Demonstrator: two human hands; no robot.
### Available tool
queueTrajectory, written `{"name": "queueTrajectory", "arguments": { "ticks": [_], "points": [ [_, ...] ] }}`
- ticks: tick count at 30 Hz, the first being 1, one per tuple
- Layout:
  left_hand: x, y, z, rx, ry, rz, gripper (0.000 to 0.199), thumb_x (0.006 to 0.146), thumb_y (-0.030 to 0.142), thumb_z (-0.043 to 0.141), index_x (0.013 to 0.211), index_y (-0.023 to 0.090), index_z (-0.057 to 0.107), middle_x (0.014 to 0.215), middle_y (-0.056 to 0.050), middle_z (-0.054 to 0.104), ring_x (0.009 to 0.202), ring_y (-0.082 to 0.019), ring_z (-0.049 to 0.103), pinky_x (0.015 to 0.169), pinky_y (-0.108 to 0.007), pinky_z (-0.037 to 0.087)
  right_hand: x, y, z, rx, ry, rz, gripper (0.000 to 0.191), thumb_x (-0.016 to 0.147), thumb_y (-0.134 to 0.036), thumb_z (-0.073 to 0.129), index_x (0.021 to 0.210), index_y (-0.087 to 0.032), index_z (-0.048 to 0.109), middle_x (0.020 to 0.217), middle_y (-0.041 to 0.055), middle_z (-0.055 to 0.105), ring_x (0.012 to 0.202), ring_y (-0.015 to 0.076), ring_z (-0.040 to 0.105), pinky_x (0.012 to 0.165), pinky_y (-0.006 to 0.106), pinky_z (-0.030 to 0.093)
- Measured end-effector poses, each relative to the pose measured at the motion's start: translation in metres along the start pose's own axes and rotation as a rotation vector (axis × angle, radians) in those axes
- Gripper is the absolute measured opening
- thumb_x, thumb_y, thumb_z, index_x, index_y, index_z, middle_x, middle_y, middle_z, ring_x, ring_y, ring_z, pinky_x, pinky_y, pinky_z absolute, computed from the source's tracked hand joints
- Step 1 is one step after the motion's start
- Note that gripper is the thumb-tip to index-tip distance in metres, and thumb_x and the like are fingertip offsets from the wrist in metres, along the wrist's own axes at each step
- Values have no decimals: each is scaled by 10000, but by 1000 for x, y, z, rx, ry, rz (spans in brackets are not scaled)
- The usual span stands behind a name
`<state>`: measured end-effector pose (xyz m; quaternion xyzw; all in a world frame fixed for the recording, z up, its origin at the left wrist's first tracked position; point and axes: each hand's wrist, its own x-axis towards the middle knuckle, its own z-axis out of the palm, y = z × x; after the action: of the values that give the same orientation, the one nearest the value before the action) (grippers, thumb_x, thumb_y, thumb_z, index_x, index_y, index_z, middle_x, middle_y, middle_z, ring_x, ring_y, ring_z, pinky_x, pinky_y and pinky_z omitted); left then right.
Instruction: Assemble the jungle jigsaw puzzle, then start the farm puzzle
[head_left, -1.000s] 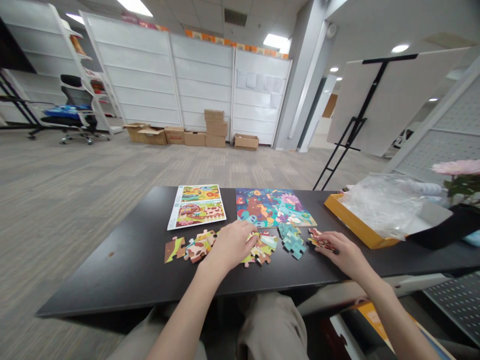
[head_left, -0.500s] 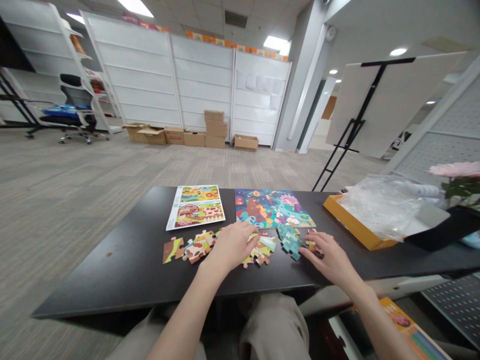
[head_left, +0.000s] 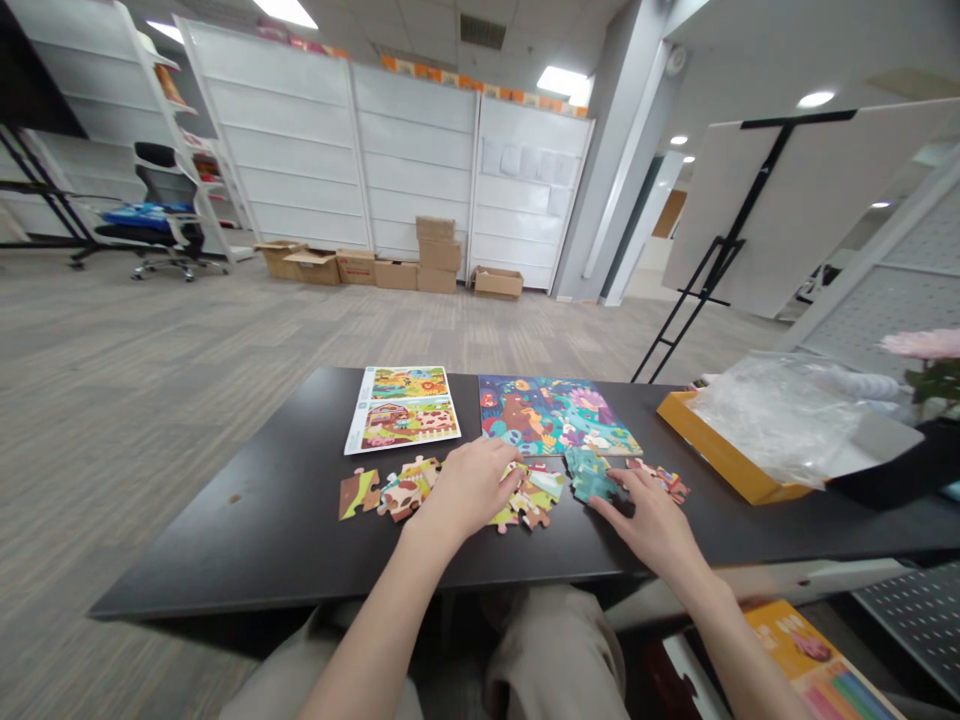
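Note:
My left hand (head_left: 474, 484) rests over the middle of a row of jigsaw pieces, its thumb apart from its curved fingers. To its left lie a brown and green piece (head_left: 358, 492) and farm-coloured pieces (head_left: 405, 490). More green and brown pieces (head_left: 536, 492) show to its right. My right hand (head_left: 651, 512) is open, with thumb and forefinger spread at the edge of a cluster of teal jigsaw pieces (head_left: 589, 472). Reddish pieces (head_left: 666, 478) lie just behind its fingers. What lies under my left palm is hidden.
Behind the pieces are a picture sheet (head_left: 405, 408) and a colourful forest-animal puzzle picture (head_left: 555, 415). A yellow box (head_left: 709, 450) with clear plastic wrap stands at the right. The black table (head_left: 247, 540) ends near my lap. Below right is another colourful box (head_left: 806, 650).
My right hand has shifted left from beside the reddish pieces to the teal cluster, uncovering more of the reddish ones. My left hand stays nearly in place. The view has turned slightly left.

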<state>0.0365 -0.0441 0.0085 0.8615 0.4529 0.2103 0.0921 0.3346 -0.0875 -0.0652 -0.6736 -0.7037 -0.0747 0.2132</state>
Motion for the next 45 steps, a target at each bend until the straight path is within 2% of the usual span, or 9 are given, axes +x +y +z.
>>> {"name": "queueTrajectory", "arguments": {
  "ticks": [15, 20, 22, 27, 30, 33, 35, 40, 45],
  "points": [
    [-1, 3, -1, 4, -30, 6, 173, 979, 288, 559, 1034, 208, 704, 1060, -57, 745, 1010, -240, 686, 866, -350, 531, -6, -1, 4, 76, 114, -27, 386, 922, -480, 583, 1203, -230, 672, 1201, 134, 690, 1221, 351, 609, 891, 472, 560],
    [0, 1, 2, -2, -21, 22, 162, 976, 285, 568, 1029, 209, 701, 1042, -56, 747, 997, -237, 686, 858, -347, 529, -10, -9, -6, 217, 188, -53, 263, 954, -430, 561, 1011, -234, 728, 1025, 108, 732, 868, 262, 700, 774, 412, 580],
    [0, 2, 3, -22, -11, 43, 163, 981, 279, 558, 1024, 213, 701, 1034, -50, 747, 996, -230, 686, 859, -339, 525, -17, -14, -11, 279, 195, -116, 230, 977, -373, 548, 954, -256, 744, 947, 85, 738, 811, 232, 698, 773, 388, 580],
    [-1, 16, 10, -72, -18, 169, 162, 976, 300, 572, 1021, 219, 705, 1035, -49, 746, 984, -221, 683, 878, -339, 515, -38, -24, -12, 316, 113, -302, 189, 966, -265, 595, 1039, -306, 765, 955, 59, 751, 849, 220, 698, 771, 364, 581],
    [-2, 28, 20, -68, -85, 282, 136, 948, 301, 615, 1002, 215, 707, 1009, -53, 743, 1007, -233, 674, 895, -347, 514, -41, -25, -9, 331, 54, -322, 193, 967, -276, 600, 1076, -299, 757, 995, 70, 752, 886, 229, 700, 783, 373, 591],
    [-2, 35, 29, -22, -139, 320, 135, 920, 292, 653, 1004, 202, 708, 1013, -62, 737, 1014, -253, 666, 885, -365, 524, -38, -23, -11, 351, -16, -344, 173, 960, -315, 612, 1053, -288, 755, 1039, 79, 743, 937, 234, 704, 816, 374, 598],
    [-2, 37, 34, 14, -155, 323, 133, 911, 287, 664, 992, 192, 710, 1011, -69, 734, 1004, -260, 663, 881, -376, 528, -31, -18, -15, 347, -34, -332, 167, 957, -337, 611, 1021, -278, 754, 1059, 85, 736, 966, 238, 704, 847, 379, 597],
    [-2, 40, 38, 24, -163, 334, 192, 935, 329, 643, 1042, 187, 714, 1045, -80, 729, 1056, -267, 643, 963, -395, 504, -8, 2, -15, 238, 80, -168, 231, 940, -392, 613, 1086, -242, 711, 1146, 109, 715, 1126, 297, 664, 981, 460, 550],
    [-2, 46, 42, 31, -182, 368, 227, 973, 373, 576, 992, 193, 712, 1044, -67, 725, 1055, -258, 624, 942, -397, 506, 3, 18, -2, 190, 53, -176, 303, 915, -429, 644, 1140, -228, 674, 1193, 102, 716, 1180, 315, 642, 1035, 503, 516]
  ]
}}
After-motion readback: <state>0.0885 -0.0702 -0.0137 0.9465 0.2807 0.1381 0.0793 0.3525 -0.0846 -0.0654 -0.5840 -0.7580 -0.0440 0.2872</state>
